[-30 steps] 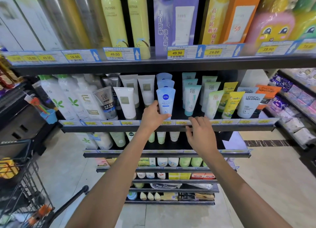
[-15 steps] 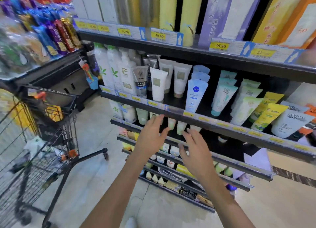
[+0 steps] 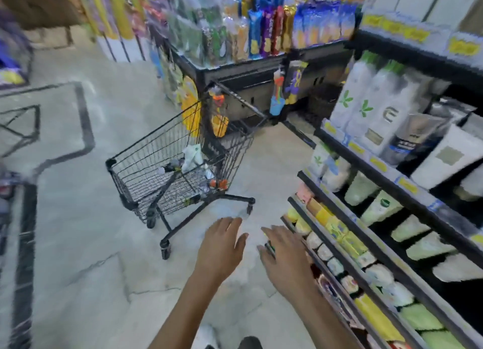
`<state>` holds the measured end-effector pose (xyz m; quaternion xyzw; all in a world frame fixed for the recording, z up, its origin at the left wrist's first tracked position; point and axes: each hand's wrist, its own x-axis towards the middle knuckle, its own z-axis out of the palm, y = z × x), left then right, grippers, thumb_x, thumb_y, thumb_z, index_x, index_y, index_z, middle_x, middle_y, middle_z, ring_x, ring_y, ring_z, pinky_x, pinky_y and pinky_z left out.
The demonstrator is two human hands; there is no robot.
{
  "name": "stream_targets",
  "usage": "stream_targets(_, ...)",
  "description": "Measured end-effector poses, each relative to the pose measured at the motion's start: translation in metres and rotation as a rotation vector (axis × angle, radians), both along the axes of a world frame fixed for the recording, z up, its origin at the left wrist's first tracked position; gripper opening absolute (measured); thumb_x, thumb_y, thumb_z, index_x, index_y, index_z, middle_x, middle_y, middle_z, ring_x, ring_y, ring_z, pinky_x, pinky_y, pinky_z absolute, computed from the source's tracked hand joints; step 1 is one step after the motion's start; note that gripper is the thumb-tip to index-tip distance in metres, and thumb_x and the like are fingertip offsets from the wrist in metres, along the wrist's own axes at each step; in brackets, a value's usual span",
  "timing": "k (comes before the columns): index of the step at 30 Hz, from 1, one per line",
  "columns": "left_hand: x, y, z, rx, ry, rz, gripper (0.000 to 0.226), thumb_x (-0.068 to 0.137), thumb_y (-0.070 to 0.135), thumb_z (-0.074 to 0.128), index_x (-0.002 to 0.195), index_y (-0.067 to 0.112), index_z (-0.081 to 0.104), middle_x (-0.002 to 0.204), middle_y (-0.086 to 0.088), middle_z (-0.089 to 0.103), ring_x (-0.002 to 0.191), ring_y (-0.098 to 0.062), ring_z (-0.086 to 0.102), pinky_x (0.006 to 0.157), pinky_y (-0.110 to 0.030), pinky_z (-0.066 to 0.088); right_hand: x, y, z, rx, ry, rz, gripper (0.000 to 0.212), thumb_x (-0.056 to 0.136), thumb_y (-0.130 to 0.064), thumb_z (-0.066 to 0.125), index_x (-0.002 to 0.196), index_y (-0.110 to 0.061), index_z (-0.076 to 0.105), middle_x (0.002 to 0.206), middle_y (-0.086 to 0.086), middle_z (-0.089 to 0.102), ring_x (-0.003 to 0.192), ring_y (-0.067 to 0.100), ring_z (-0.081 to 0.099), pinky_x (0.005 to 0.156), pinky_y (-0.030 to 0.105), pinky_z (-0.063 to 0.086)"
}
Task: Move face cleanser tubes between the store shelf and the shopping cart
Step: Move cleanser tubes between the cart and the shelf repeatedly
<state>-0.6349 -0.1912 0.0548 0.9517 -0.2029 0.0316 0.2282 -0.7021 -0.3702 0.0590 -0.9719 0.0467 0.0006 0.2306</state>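
A black wire shopping cart [image 3: 146,165] stands on the pale floor ahead and to the left, with a few tubes and packs [image 3: 192,158] lying in its basket. The store shelf [image 3: 376,163] runs along the right, lined with white and grey cleanser tubes [image 3: 447,157]. My left hand [image 3: 222,246] hovers over the floor with straight fingers, holding nothing. My right hand [image 3: 285,254] is beside it, near the lower shelf edges, fingers spread and empty. The picture is blurred by motion.
A dark gondola [image 3: 235,68] stacked with colourful snack packs stands behind the cart. Tall white bottles [image 3: 363,97] fill the shelf's left end. Lower shelves [image 3: 339,233] hold yellow and green boxes and tubes. Open floor [image 3: 78,244] lies left of the cart.
The view has swung left from the shelf toward the cart. Both hands have come away from the blue tube and shelf edge and dropped low, empty.
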Motion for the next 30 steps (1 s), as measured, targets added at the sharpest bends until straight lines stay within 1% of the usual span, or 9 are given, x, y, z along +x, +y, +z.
stream_targets(3,0.013,0.057,-0.003,-0.001,0.047,0.13,0.039,0.102,0.041,0.052,0.132,0.016,0.06,0.124,-0.002,0.066,0.113,-0.027,0.062,0.093,-0.04,0.052,0.041,0.045,0.002,-0.004,0.023,0.091,0.063,0.1,-0.061,0.024,0.15,-0.03,0.047,0.155,-0.003,0.046,0.147,0.02,0.037,0.122,0.043,0.027)
stream_targets(5,0.022,0.092,-0.007,0.004,0.056,0.211,0.041,0.102,0.04,0.053,0.135,0.016,0.06,0.127,-0.003,0.066,0.115,-0.028,0.062,0.095,-0.04,0.051,0.068,0.071,0.004,-0.021,0.024,0.139,0.056,0.104,-0.054,0.032,0.15,-0.027,0.047,0.156,-0.001,0.045,0.147,0.021,0.036,0.123,0.041,0.026)
stream_targets(8,0.032,0.138,-0.012,-0.011,0.096,0.3,0.044,0.102,0.042,0.053,0.138,0.016,0.059,0.131,-0.004,0.065,0.119,-0.029,0.06,0.098,-0.042,0.051,0.107,0.104,0.006,0.01,0.031,0.187,0.05,0.106,-0.045,0.045,0.152,-0.025,0.045,0.155,-0.001,0.046,0.145,0.021,0.038,0.122,0.04,0.029)
stream_targets(12,0.047,0.185,-0.02,-0.044,0.145,0.382,0.042,0.102,0.042,0.051,0.134,0.017,0.059,0.124,-0.004,0.066,0.112,-0.028,0.062,0.092,-0.043,0.053,0.156,0.137,0.0,0.044,0.042,0.247,0.055,0.104,-0.045,0.049,0.153,-0.021,0.043,0.153,0.0,0.049,0.143,0.023,0.042,0.118,0.043,0.036)
stream_targets(14,0.056,0.201,-0.026,-0.052,0.16,0.417,0.041,0.101,0.042,0.05,0.132,0.017,0.06,0.122,-0.003,0.066,0.111,-0.027,0.062,0.092,-0.042,0.053,0.175,0.149,-0.001,0.054,0.05,0.258,0.054,0.104,-0.043,0.05,0.152,-0.02,0.045,0.151,0.001,0.05,0.141,0.024,0.043,0.116,0.043,0.038)
stream_targets(20,0.111,0.211,-0.036,-0.064,0.224,0.455,0.039,0.103,0.039,0.052,0.134,0.017,0.058,0.125,-0.002,0.066,0.114,-0.026,0.06,0.093,-0.04,0.051,0.225,0.158,-0.019,0.088,0.086,0.243,0.048,0.104,-0.04,0.052,0.148,-0.021,0.05,0.146,0.0,0.054,0.137,0.023,0.047,0.115,0.042,0.04)
stream_targets(24,0.177,0.204,-0.04,-0.047,0.25,0.418,0.037,0.102,0.037,0.054,0.133,0.017,0.057,0.121,-0.003,0.066,0.11,-0.026,0.06,0.09,-0.038,0.051,0.262,0.153,-0.031,0.119,0.129,0.209,0.05,0.105,-0.043,0.05,0.152,-0.028,0.043,0.154,-0.003,0.048,0.141,0.019,0.042,0.116,0.036,0.037)
stream_targets(27,0.229,0.197,-0.039,-0.022,0.281,0.402,0.043,0.103,0.038,0.053,0.138,0.014,0.056,0.128,-0.007,0.064,0.117,-0.029,0.058,0.094,-0.042,0.051,0.292,0.146,-0.038,0.141,0.189,0.195,0.05,0.105,-0.042,0.05,0.153,-0.03,0.041,0.157,-0.003,0.044,0.145,0.018,0.038,0.117,0.033,0.034)
stream_targets(30,0.28,0.19,-0.037,0.003,0.304,0.372,0.043,0.104,0.039,0.052,0.138,0.013,0.055,0.13,-0.008,0.062,0.118,-0.031,0.057,0.095,-0.043,0.05,0.323,0.137,-0.044,0.165,0.233,0.179,0.05,0.106,-0.042,0.049,0.153,-0.03,0.041,0.158,-0.003,0.043,0.146,0.017,0.035,0.118,0.032,0.03)
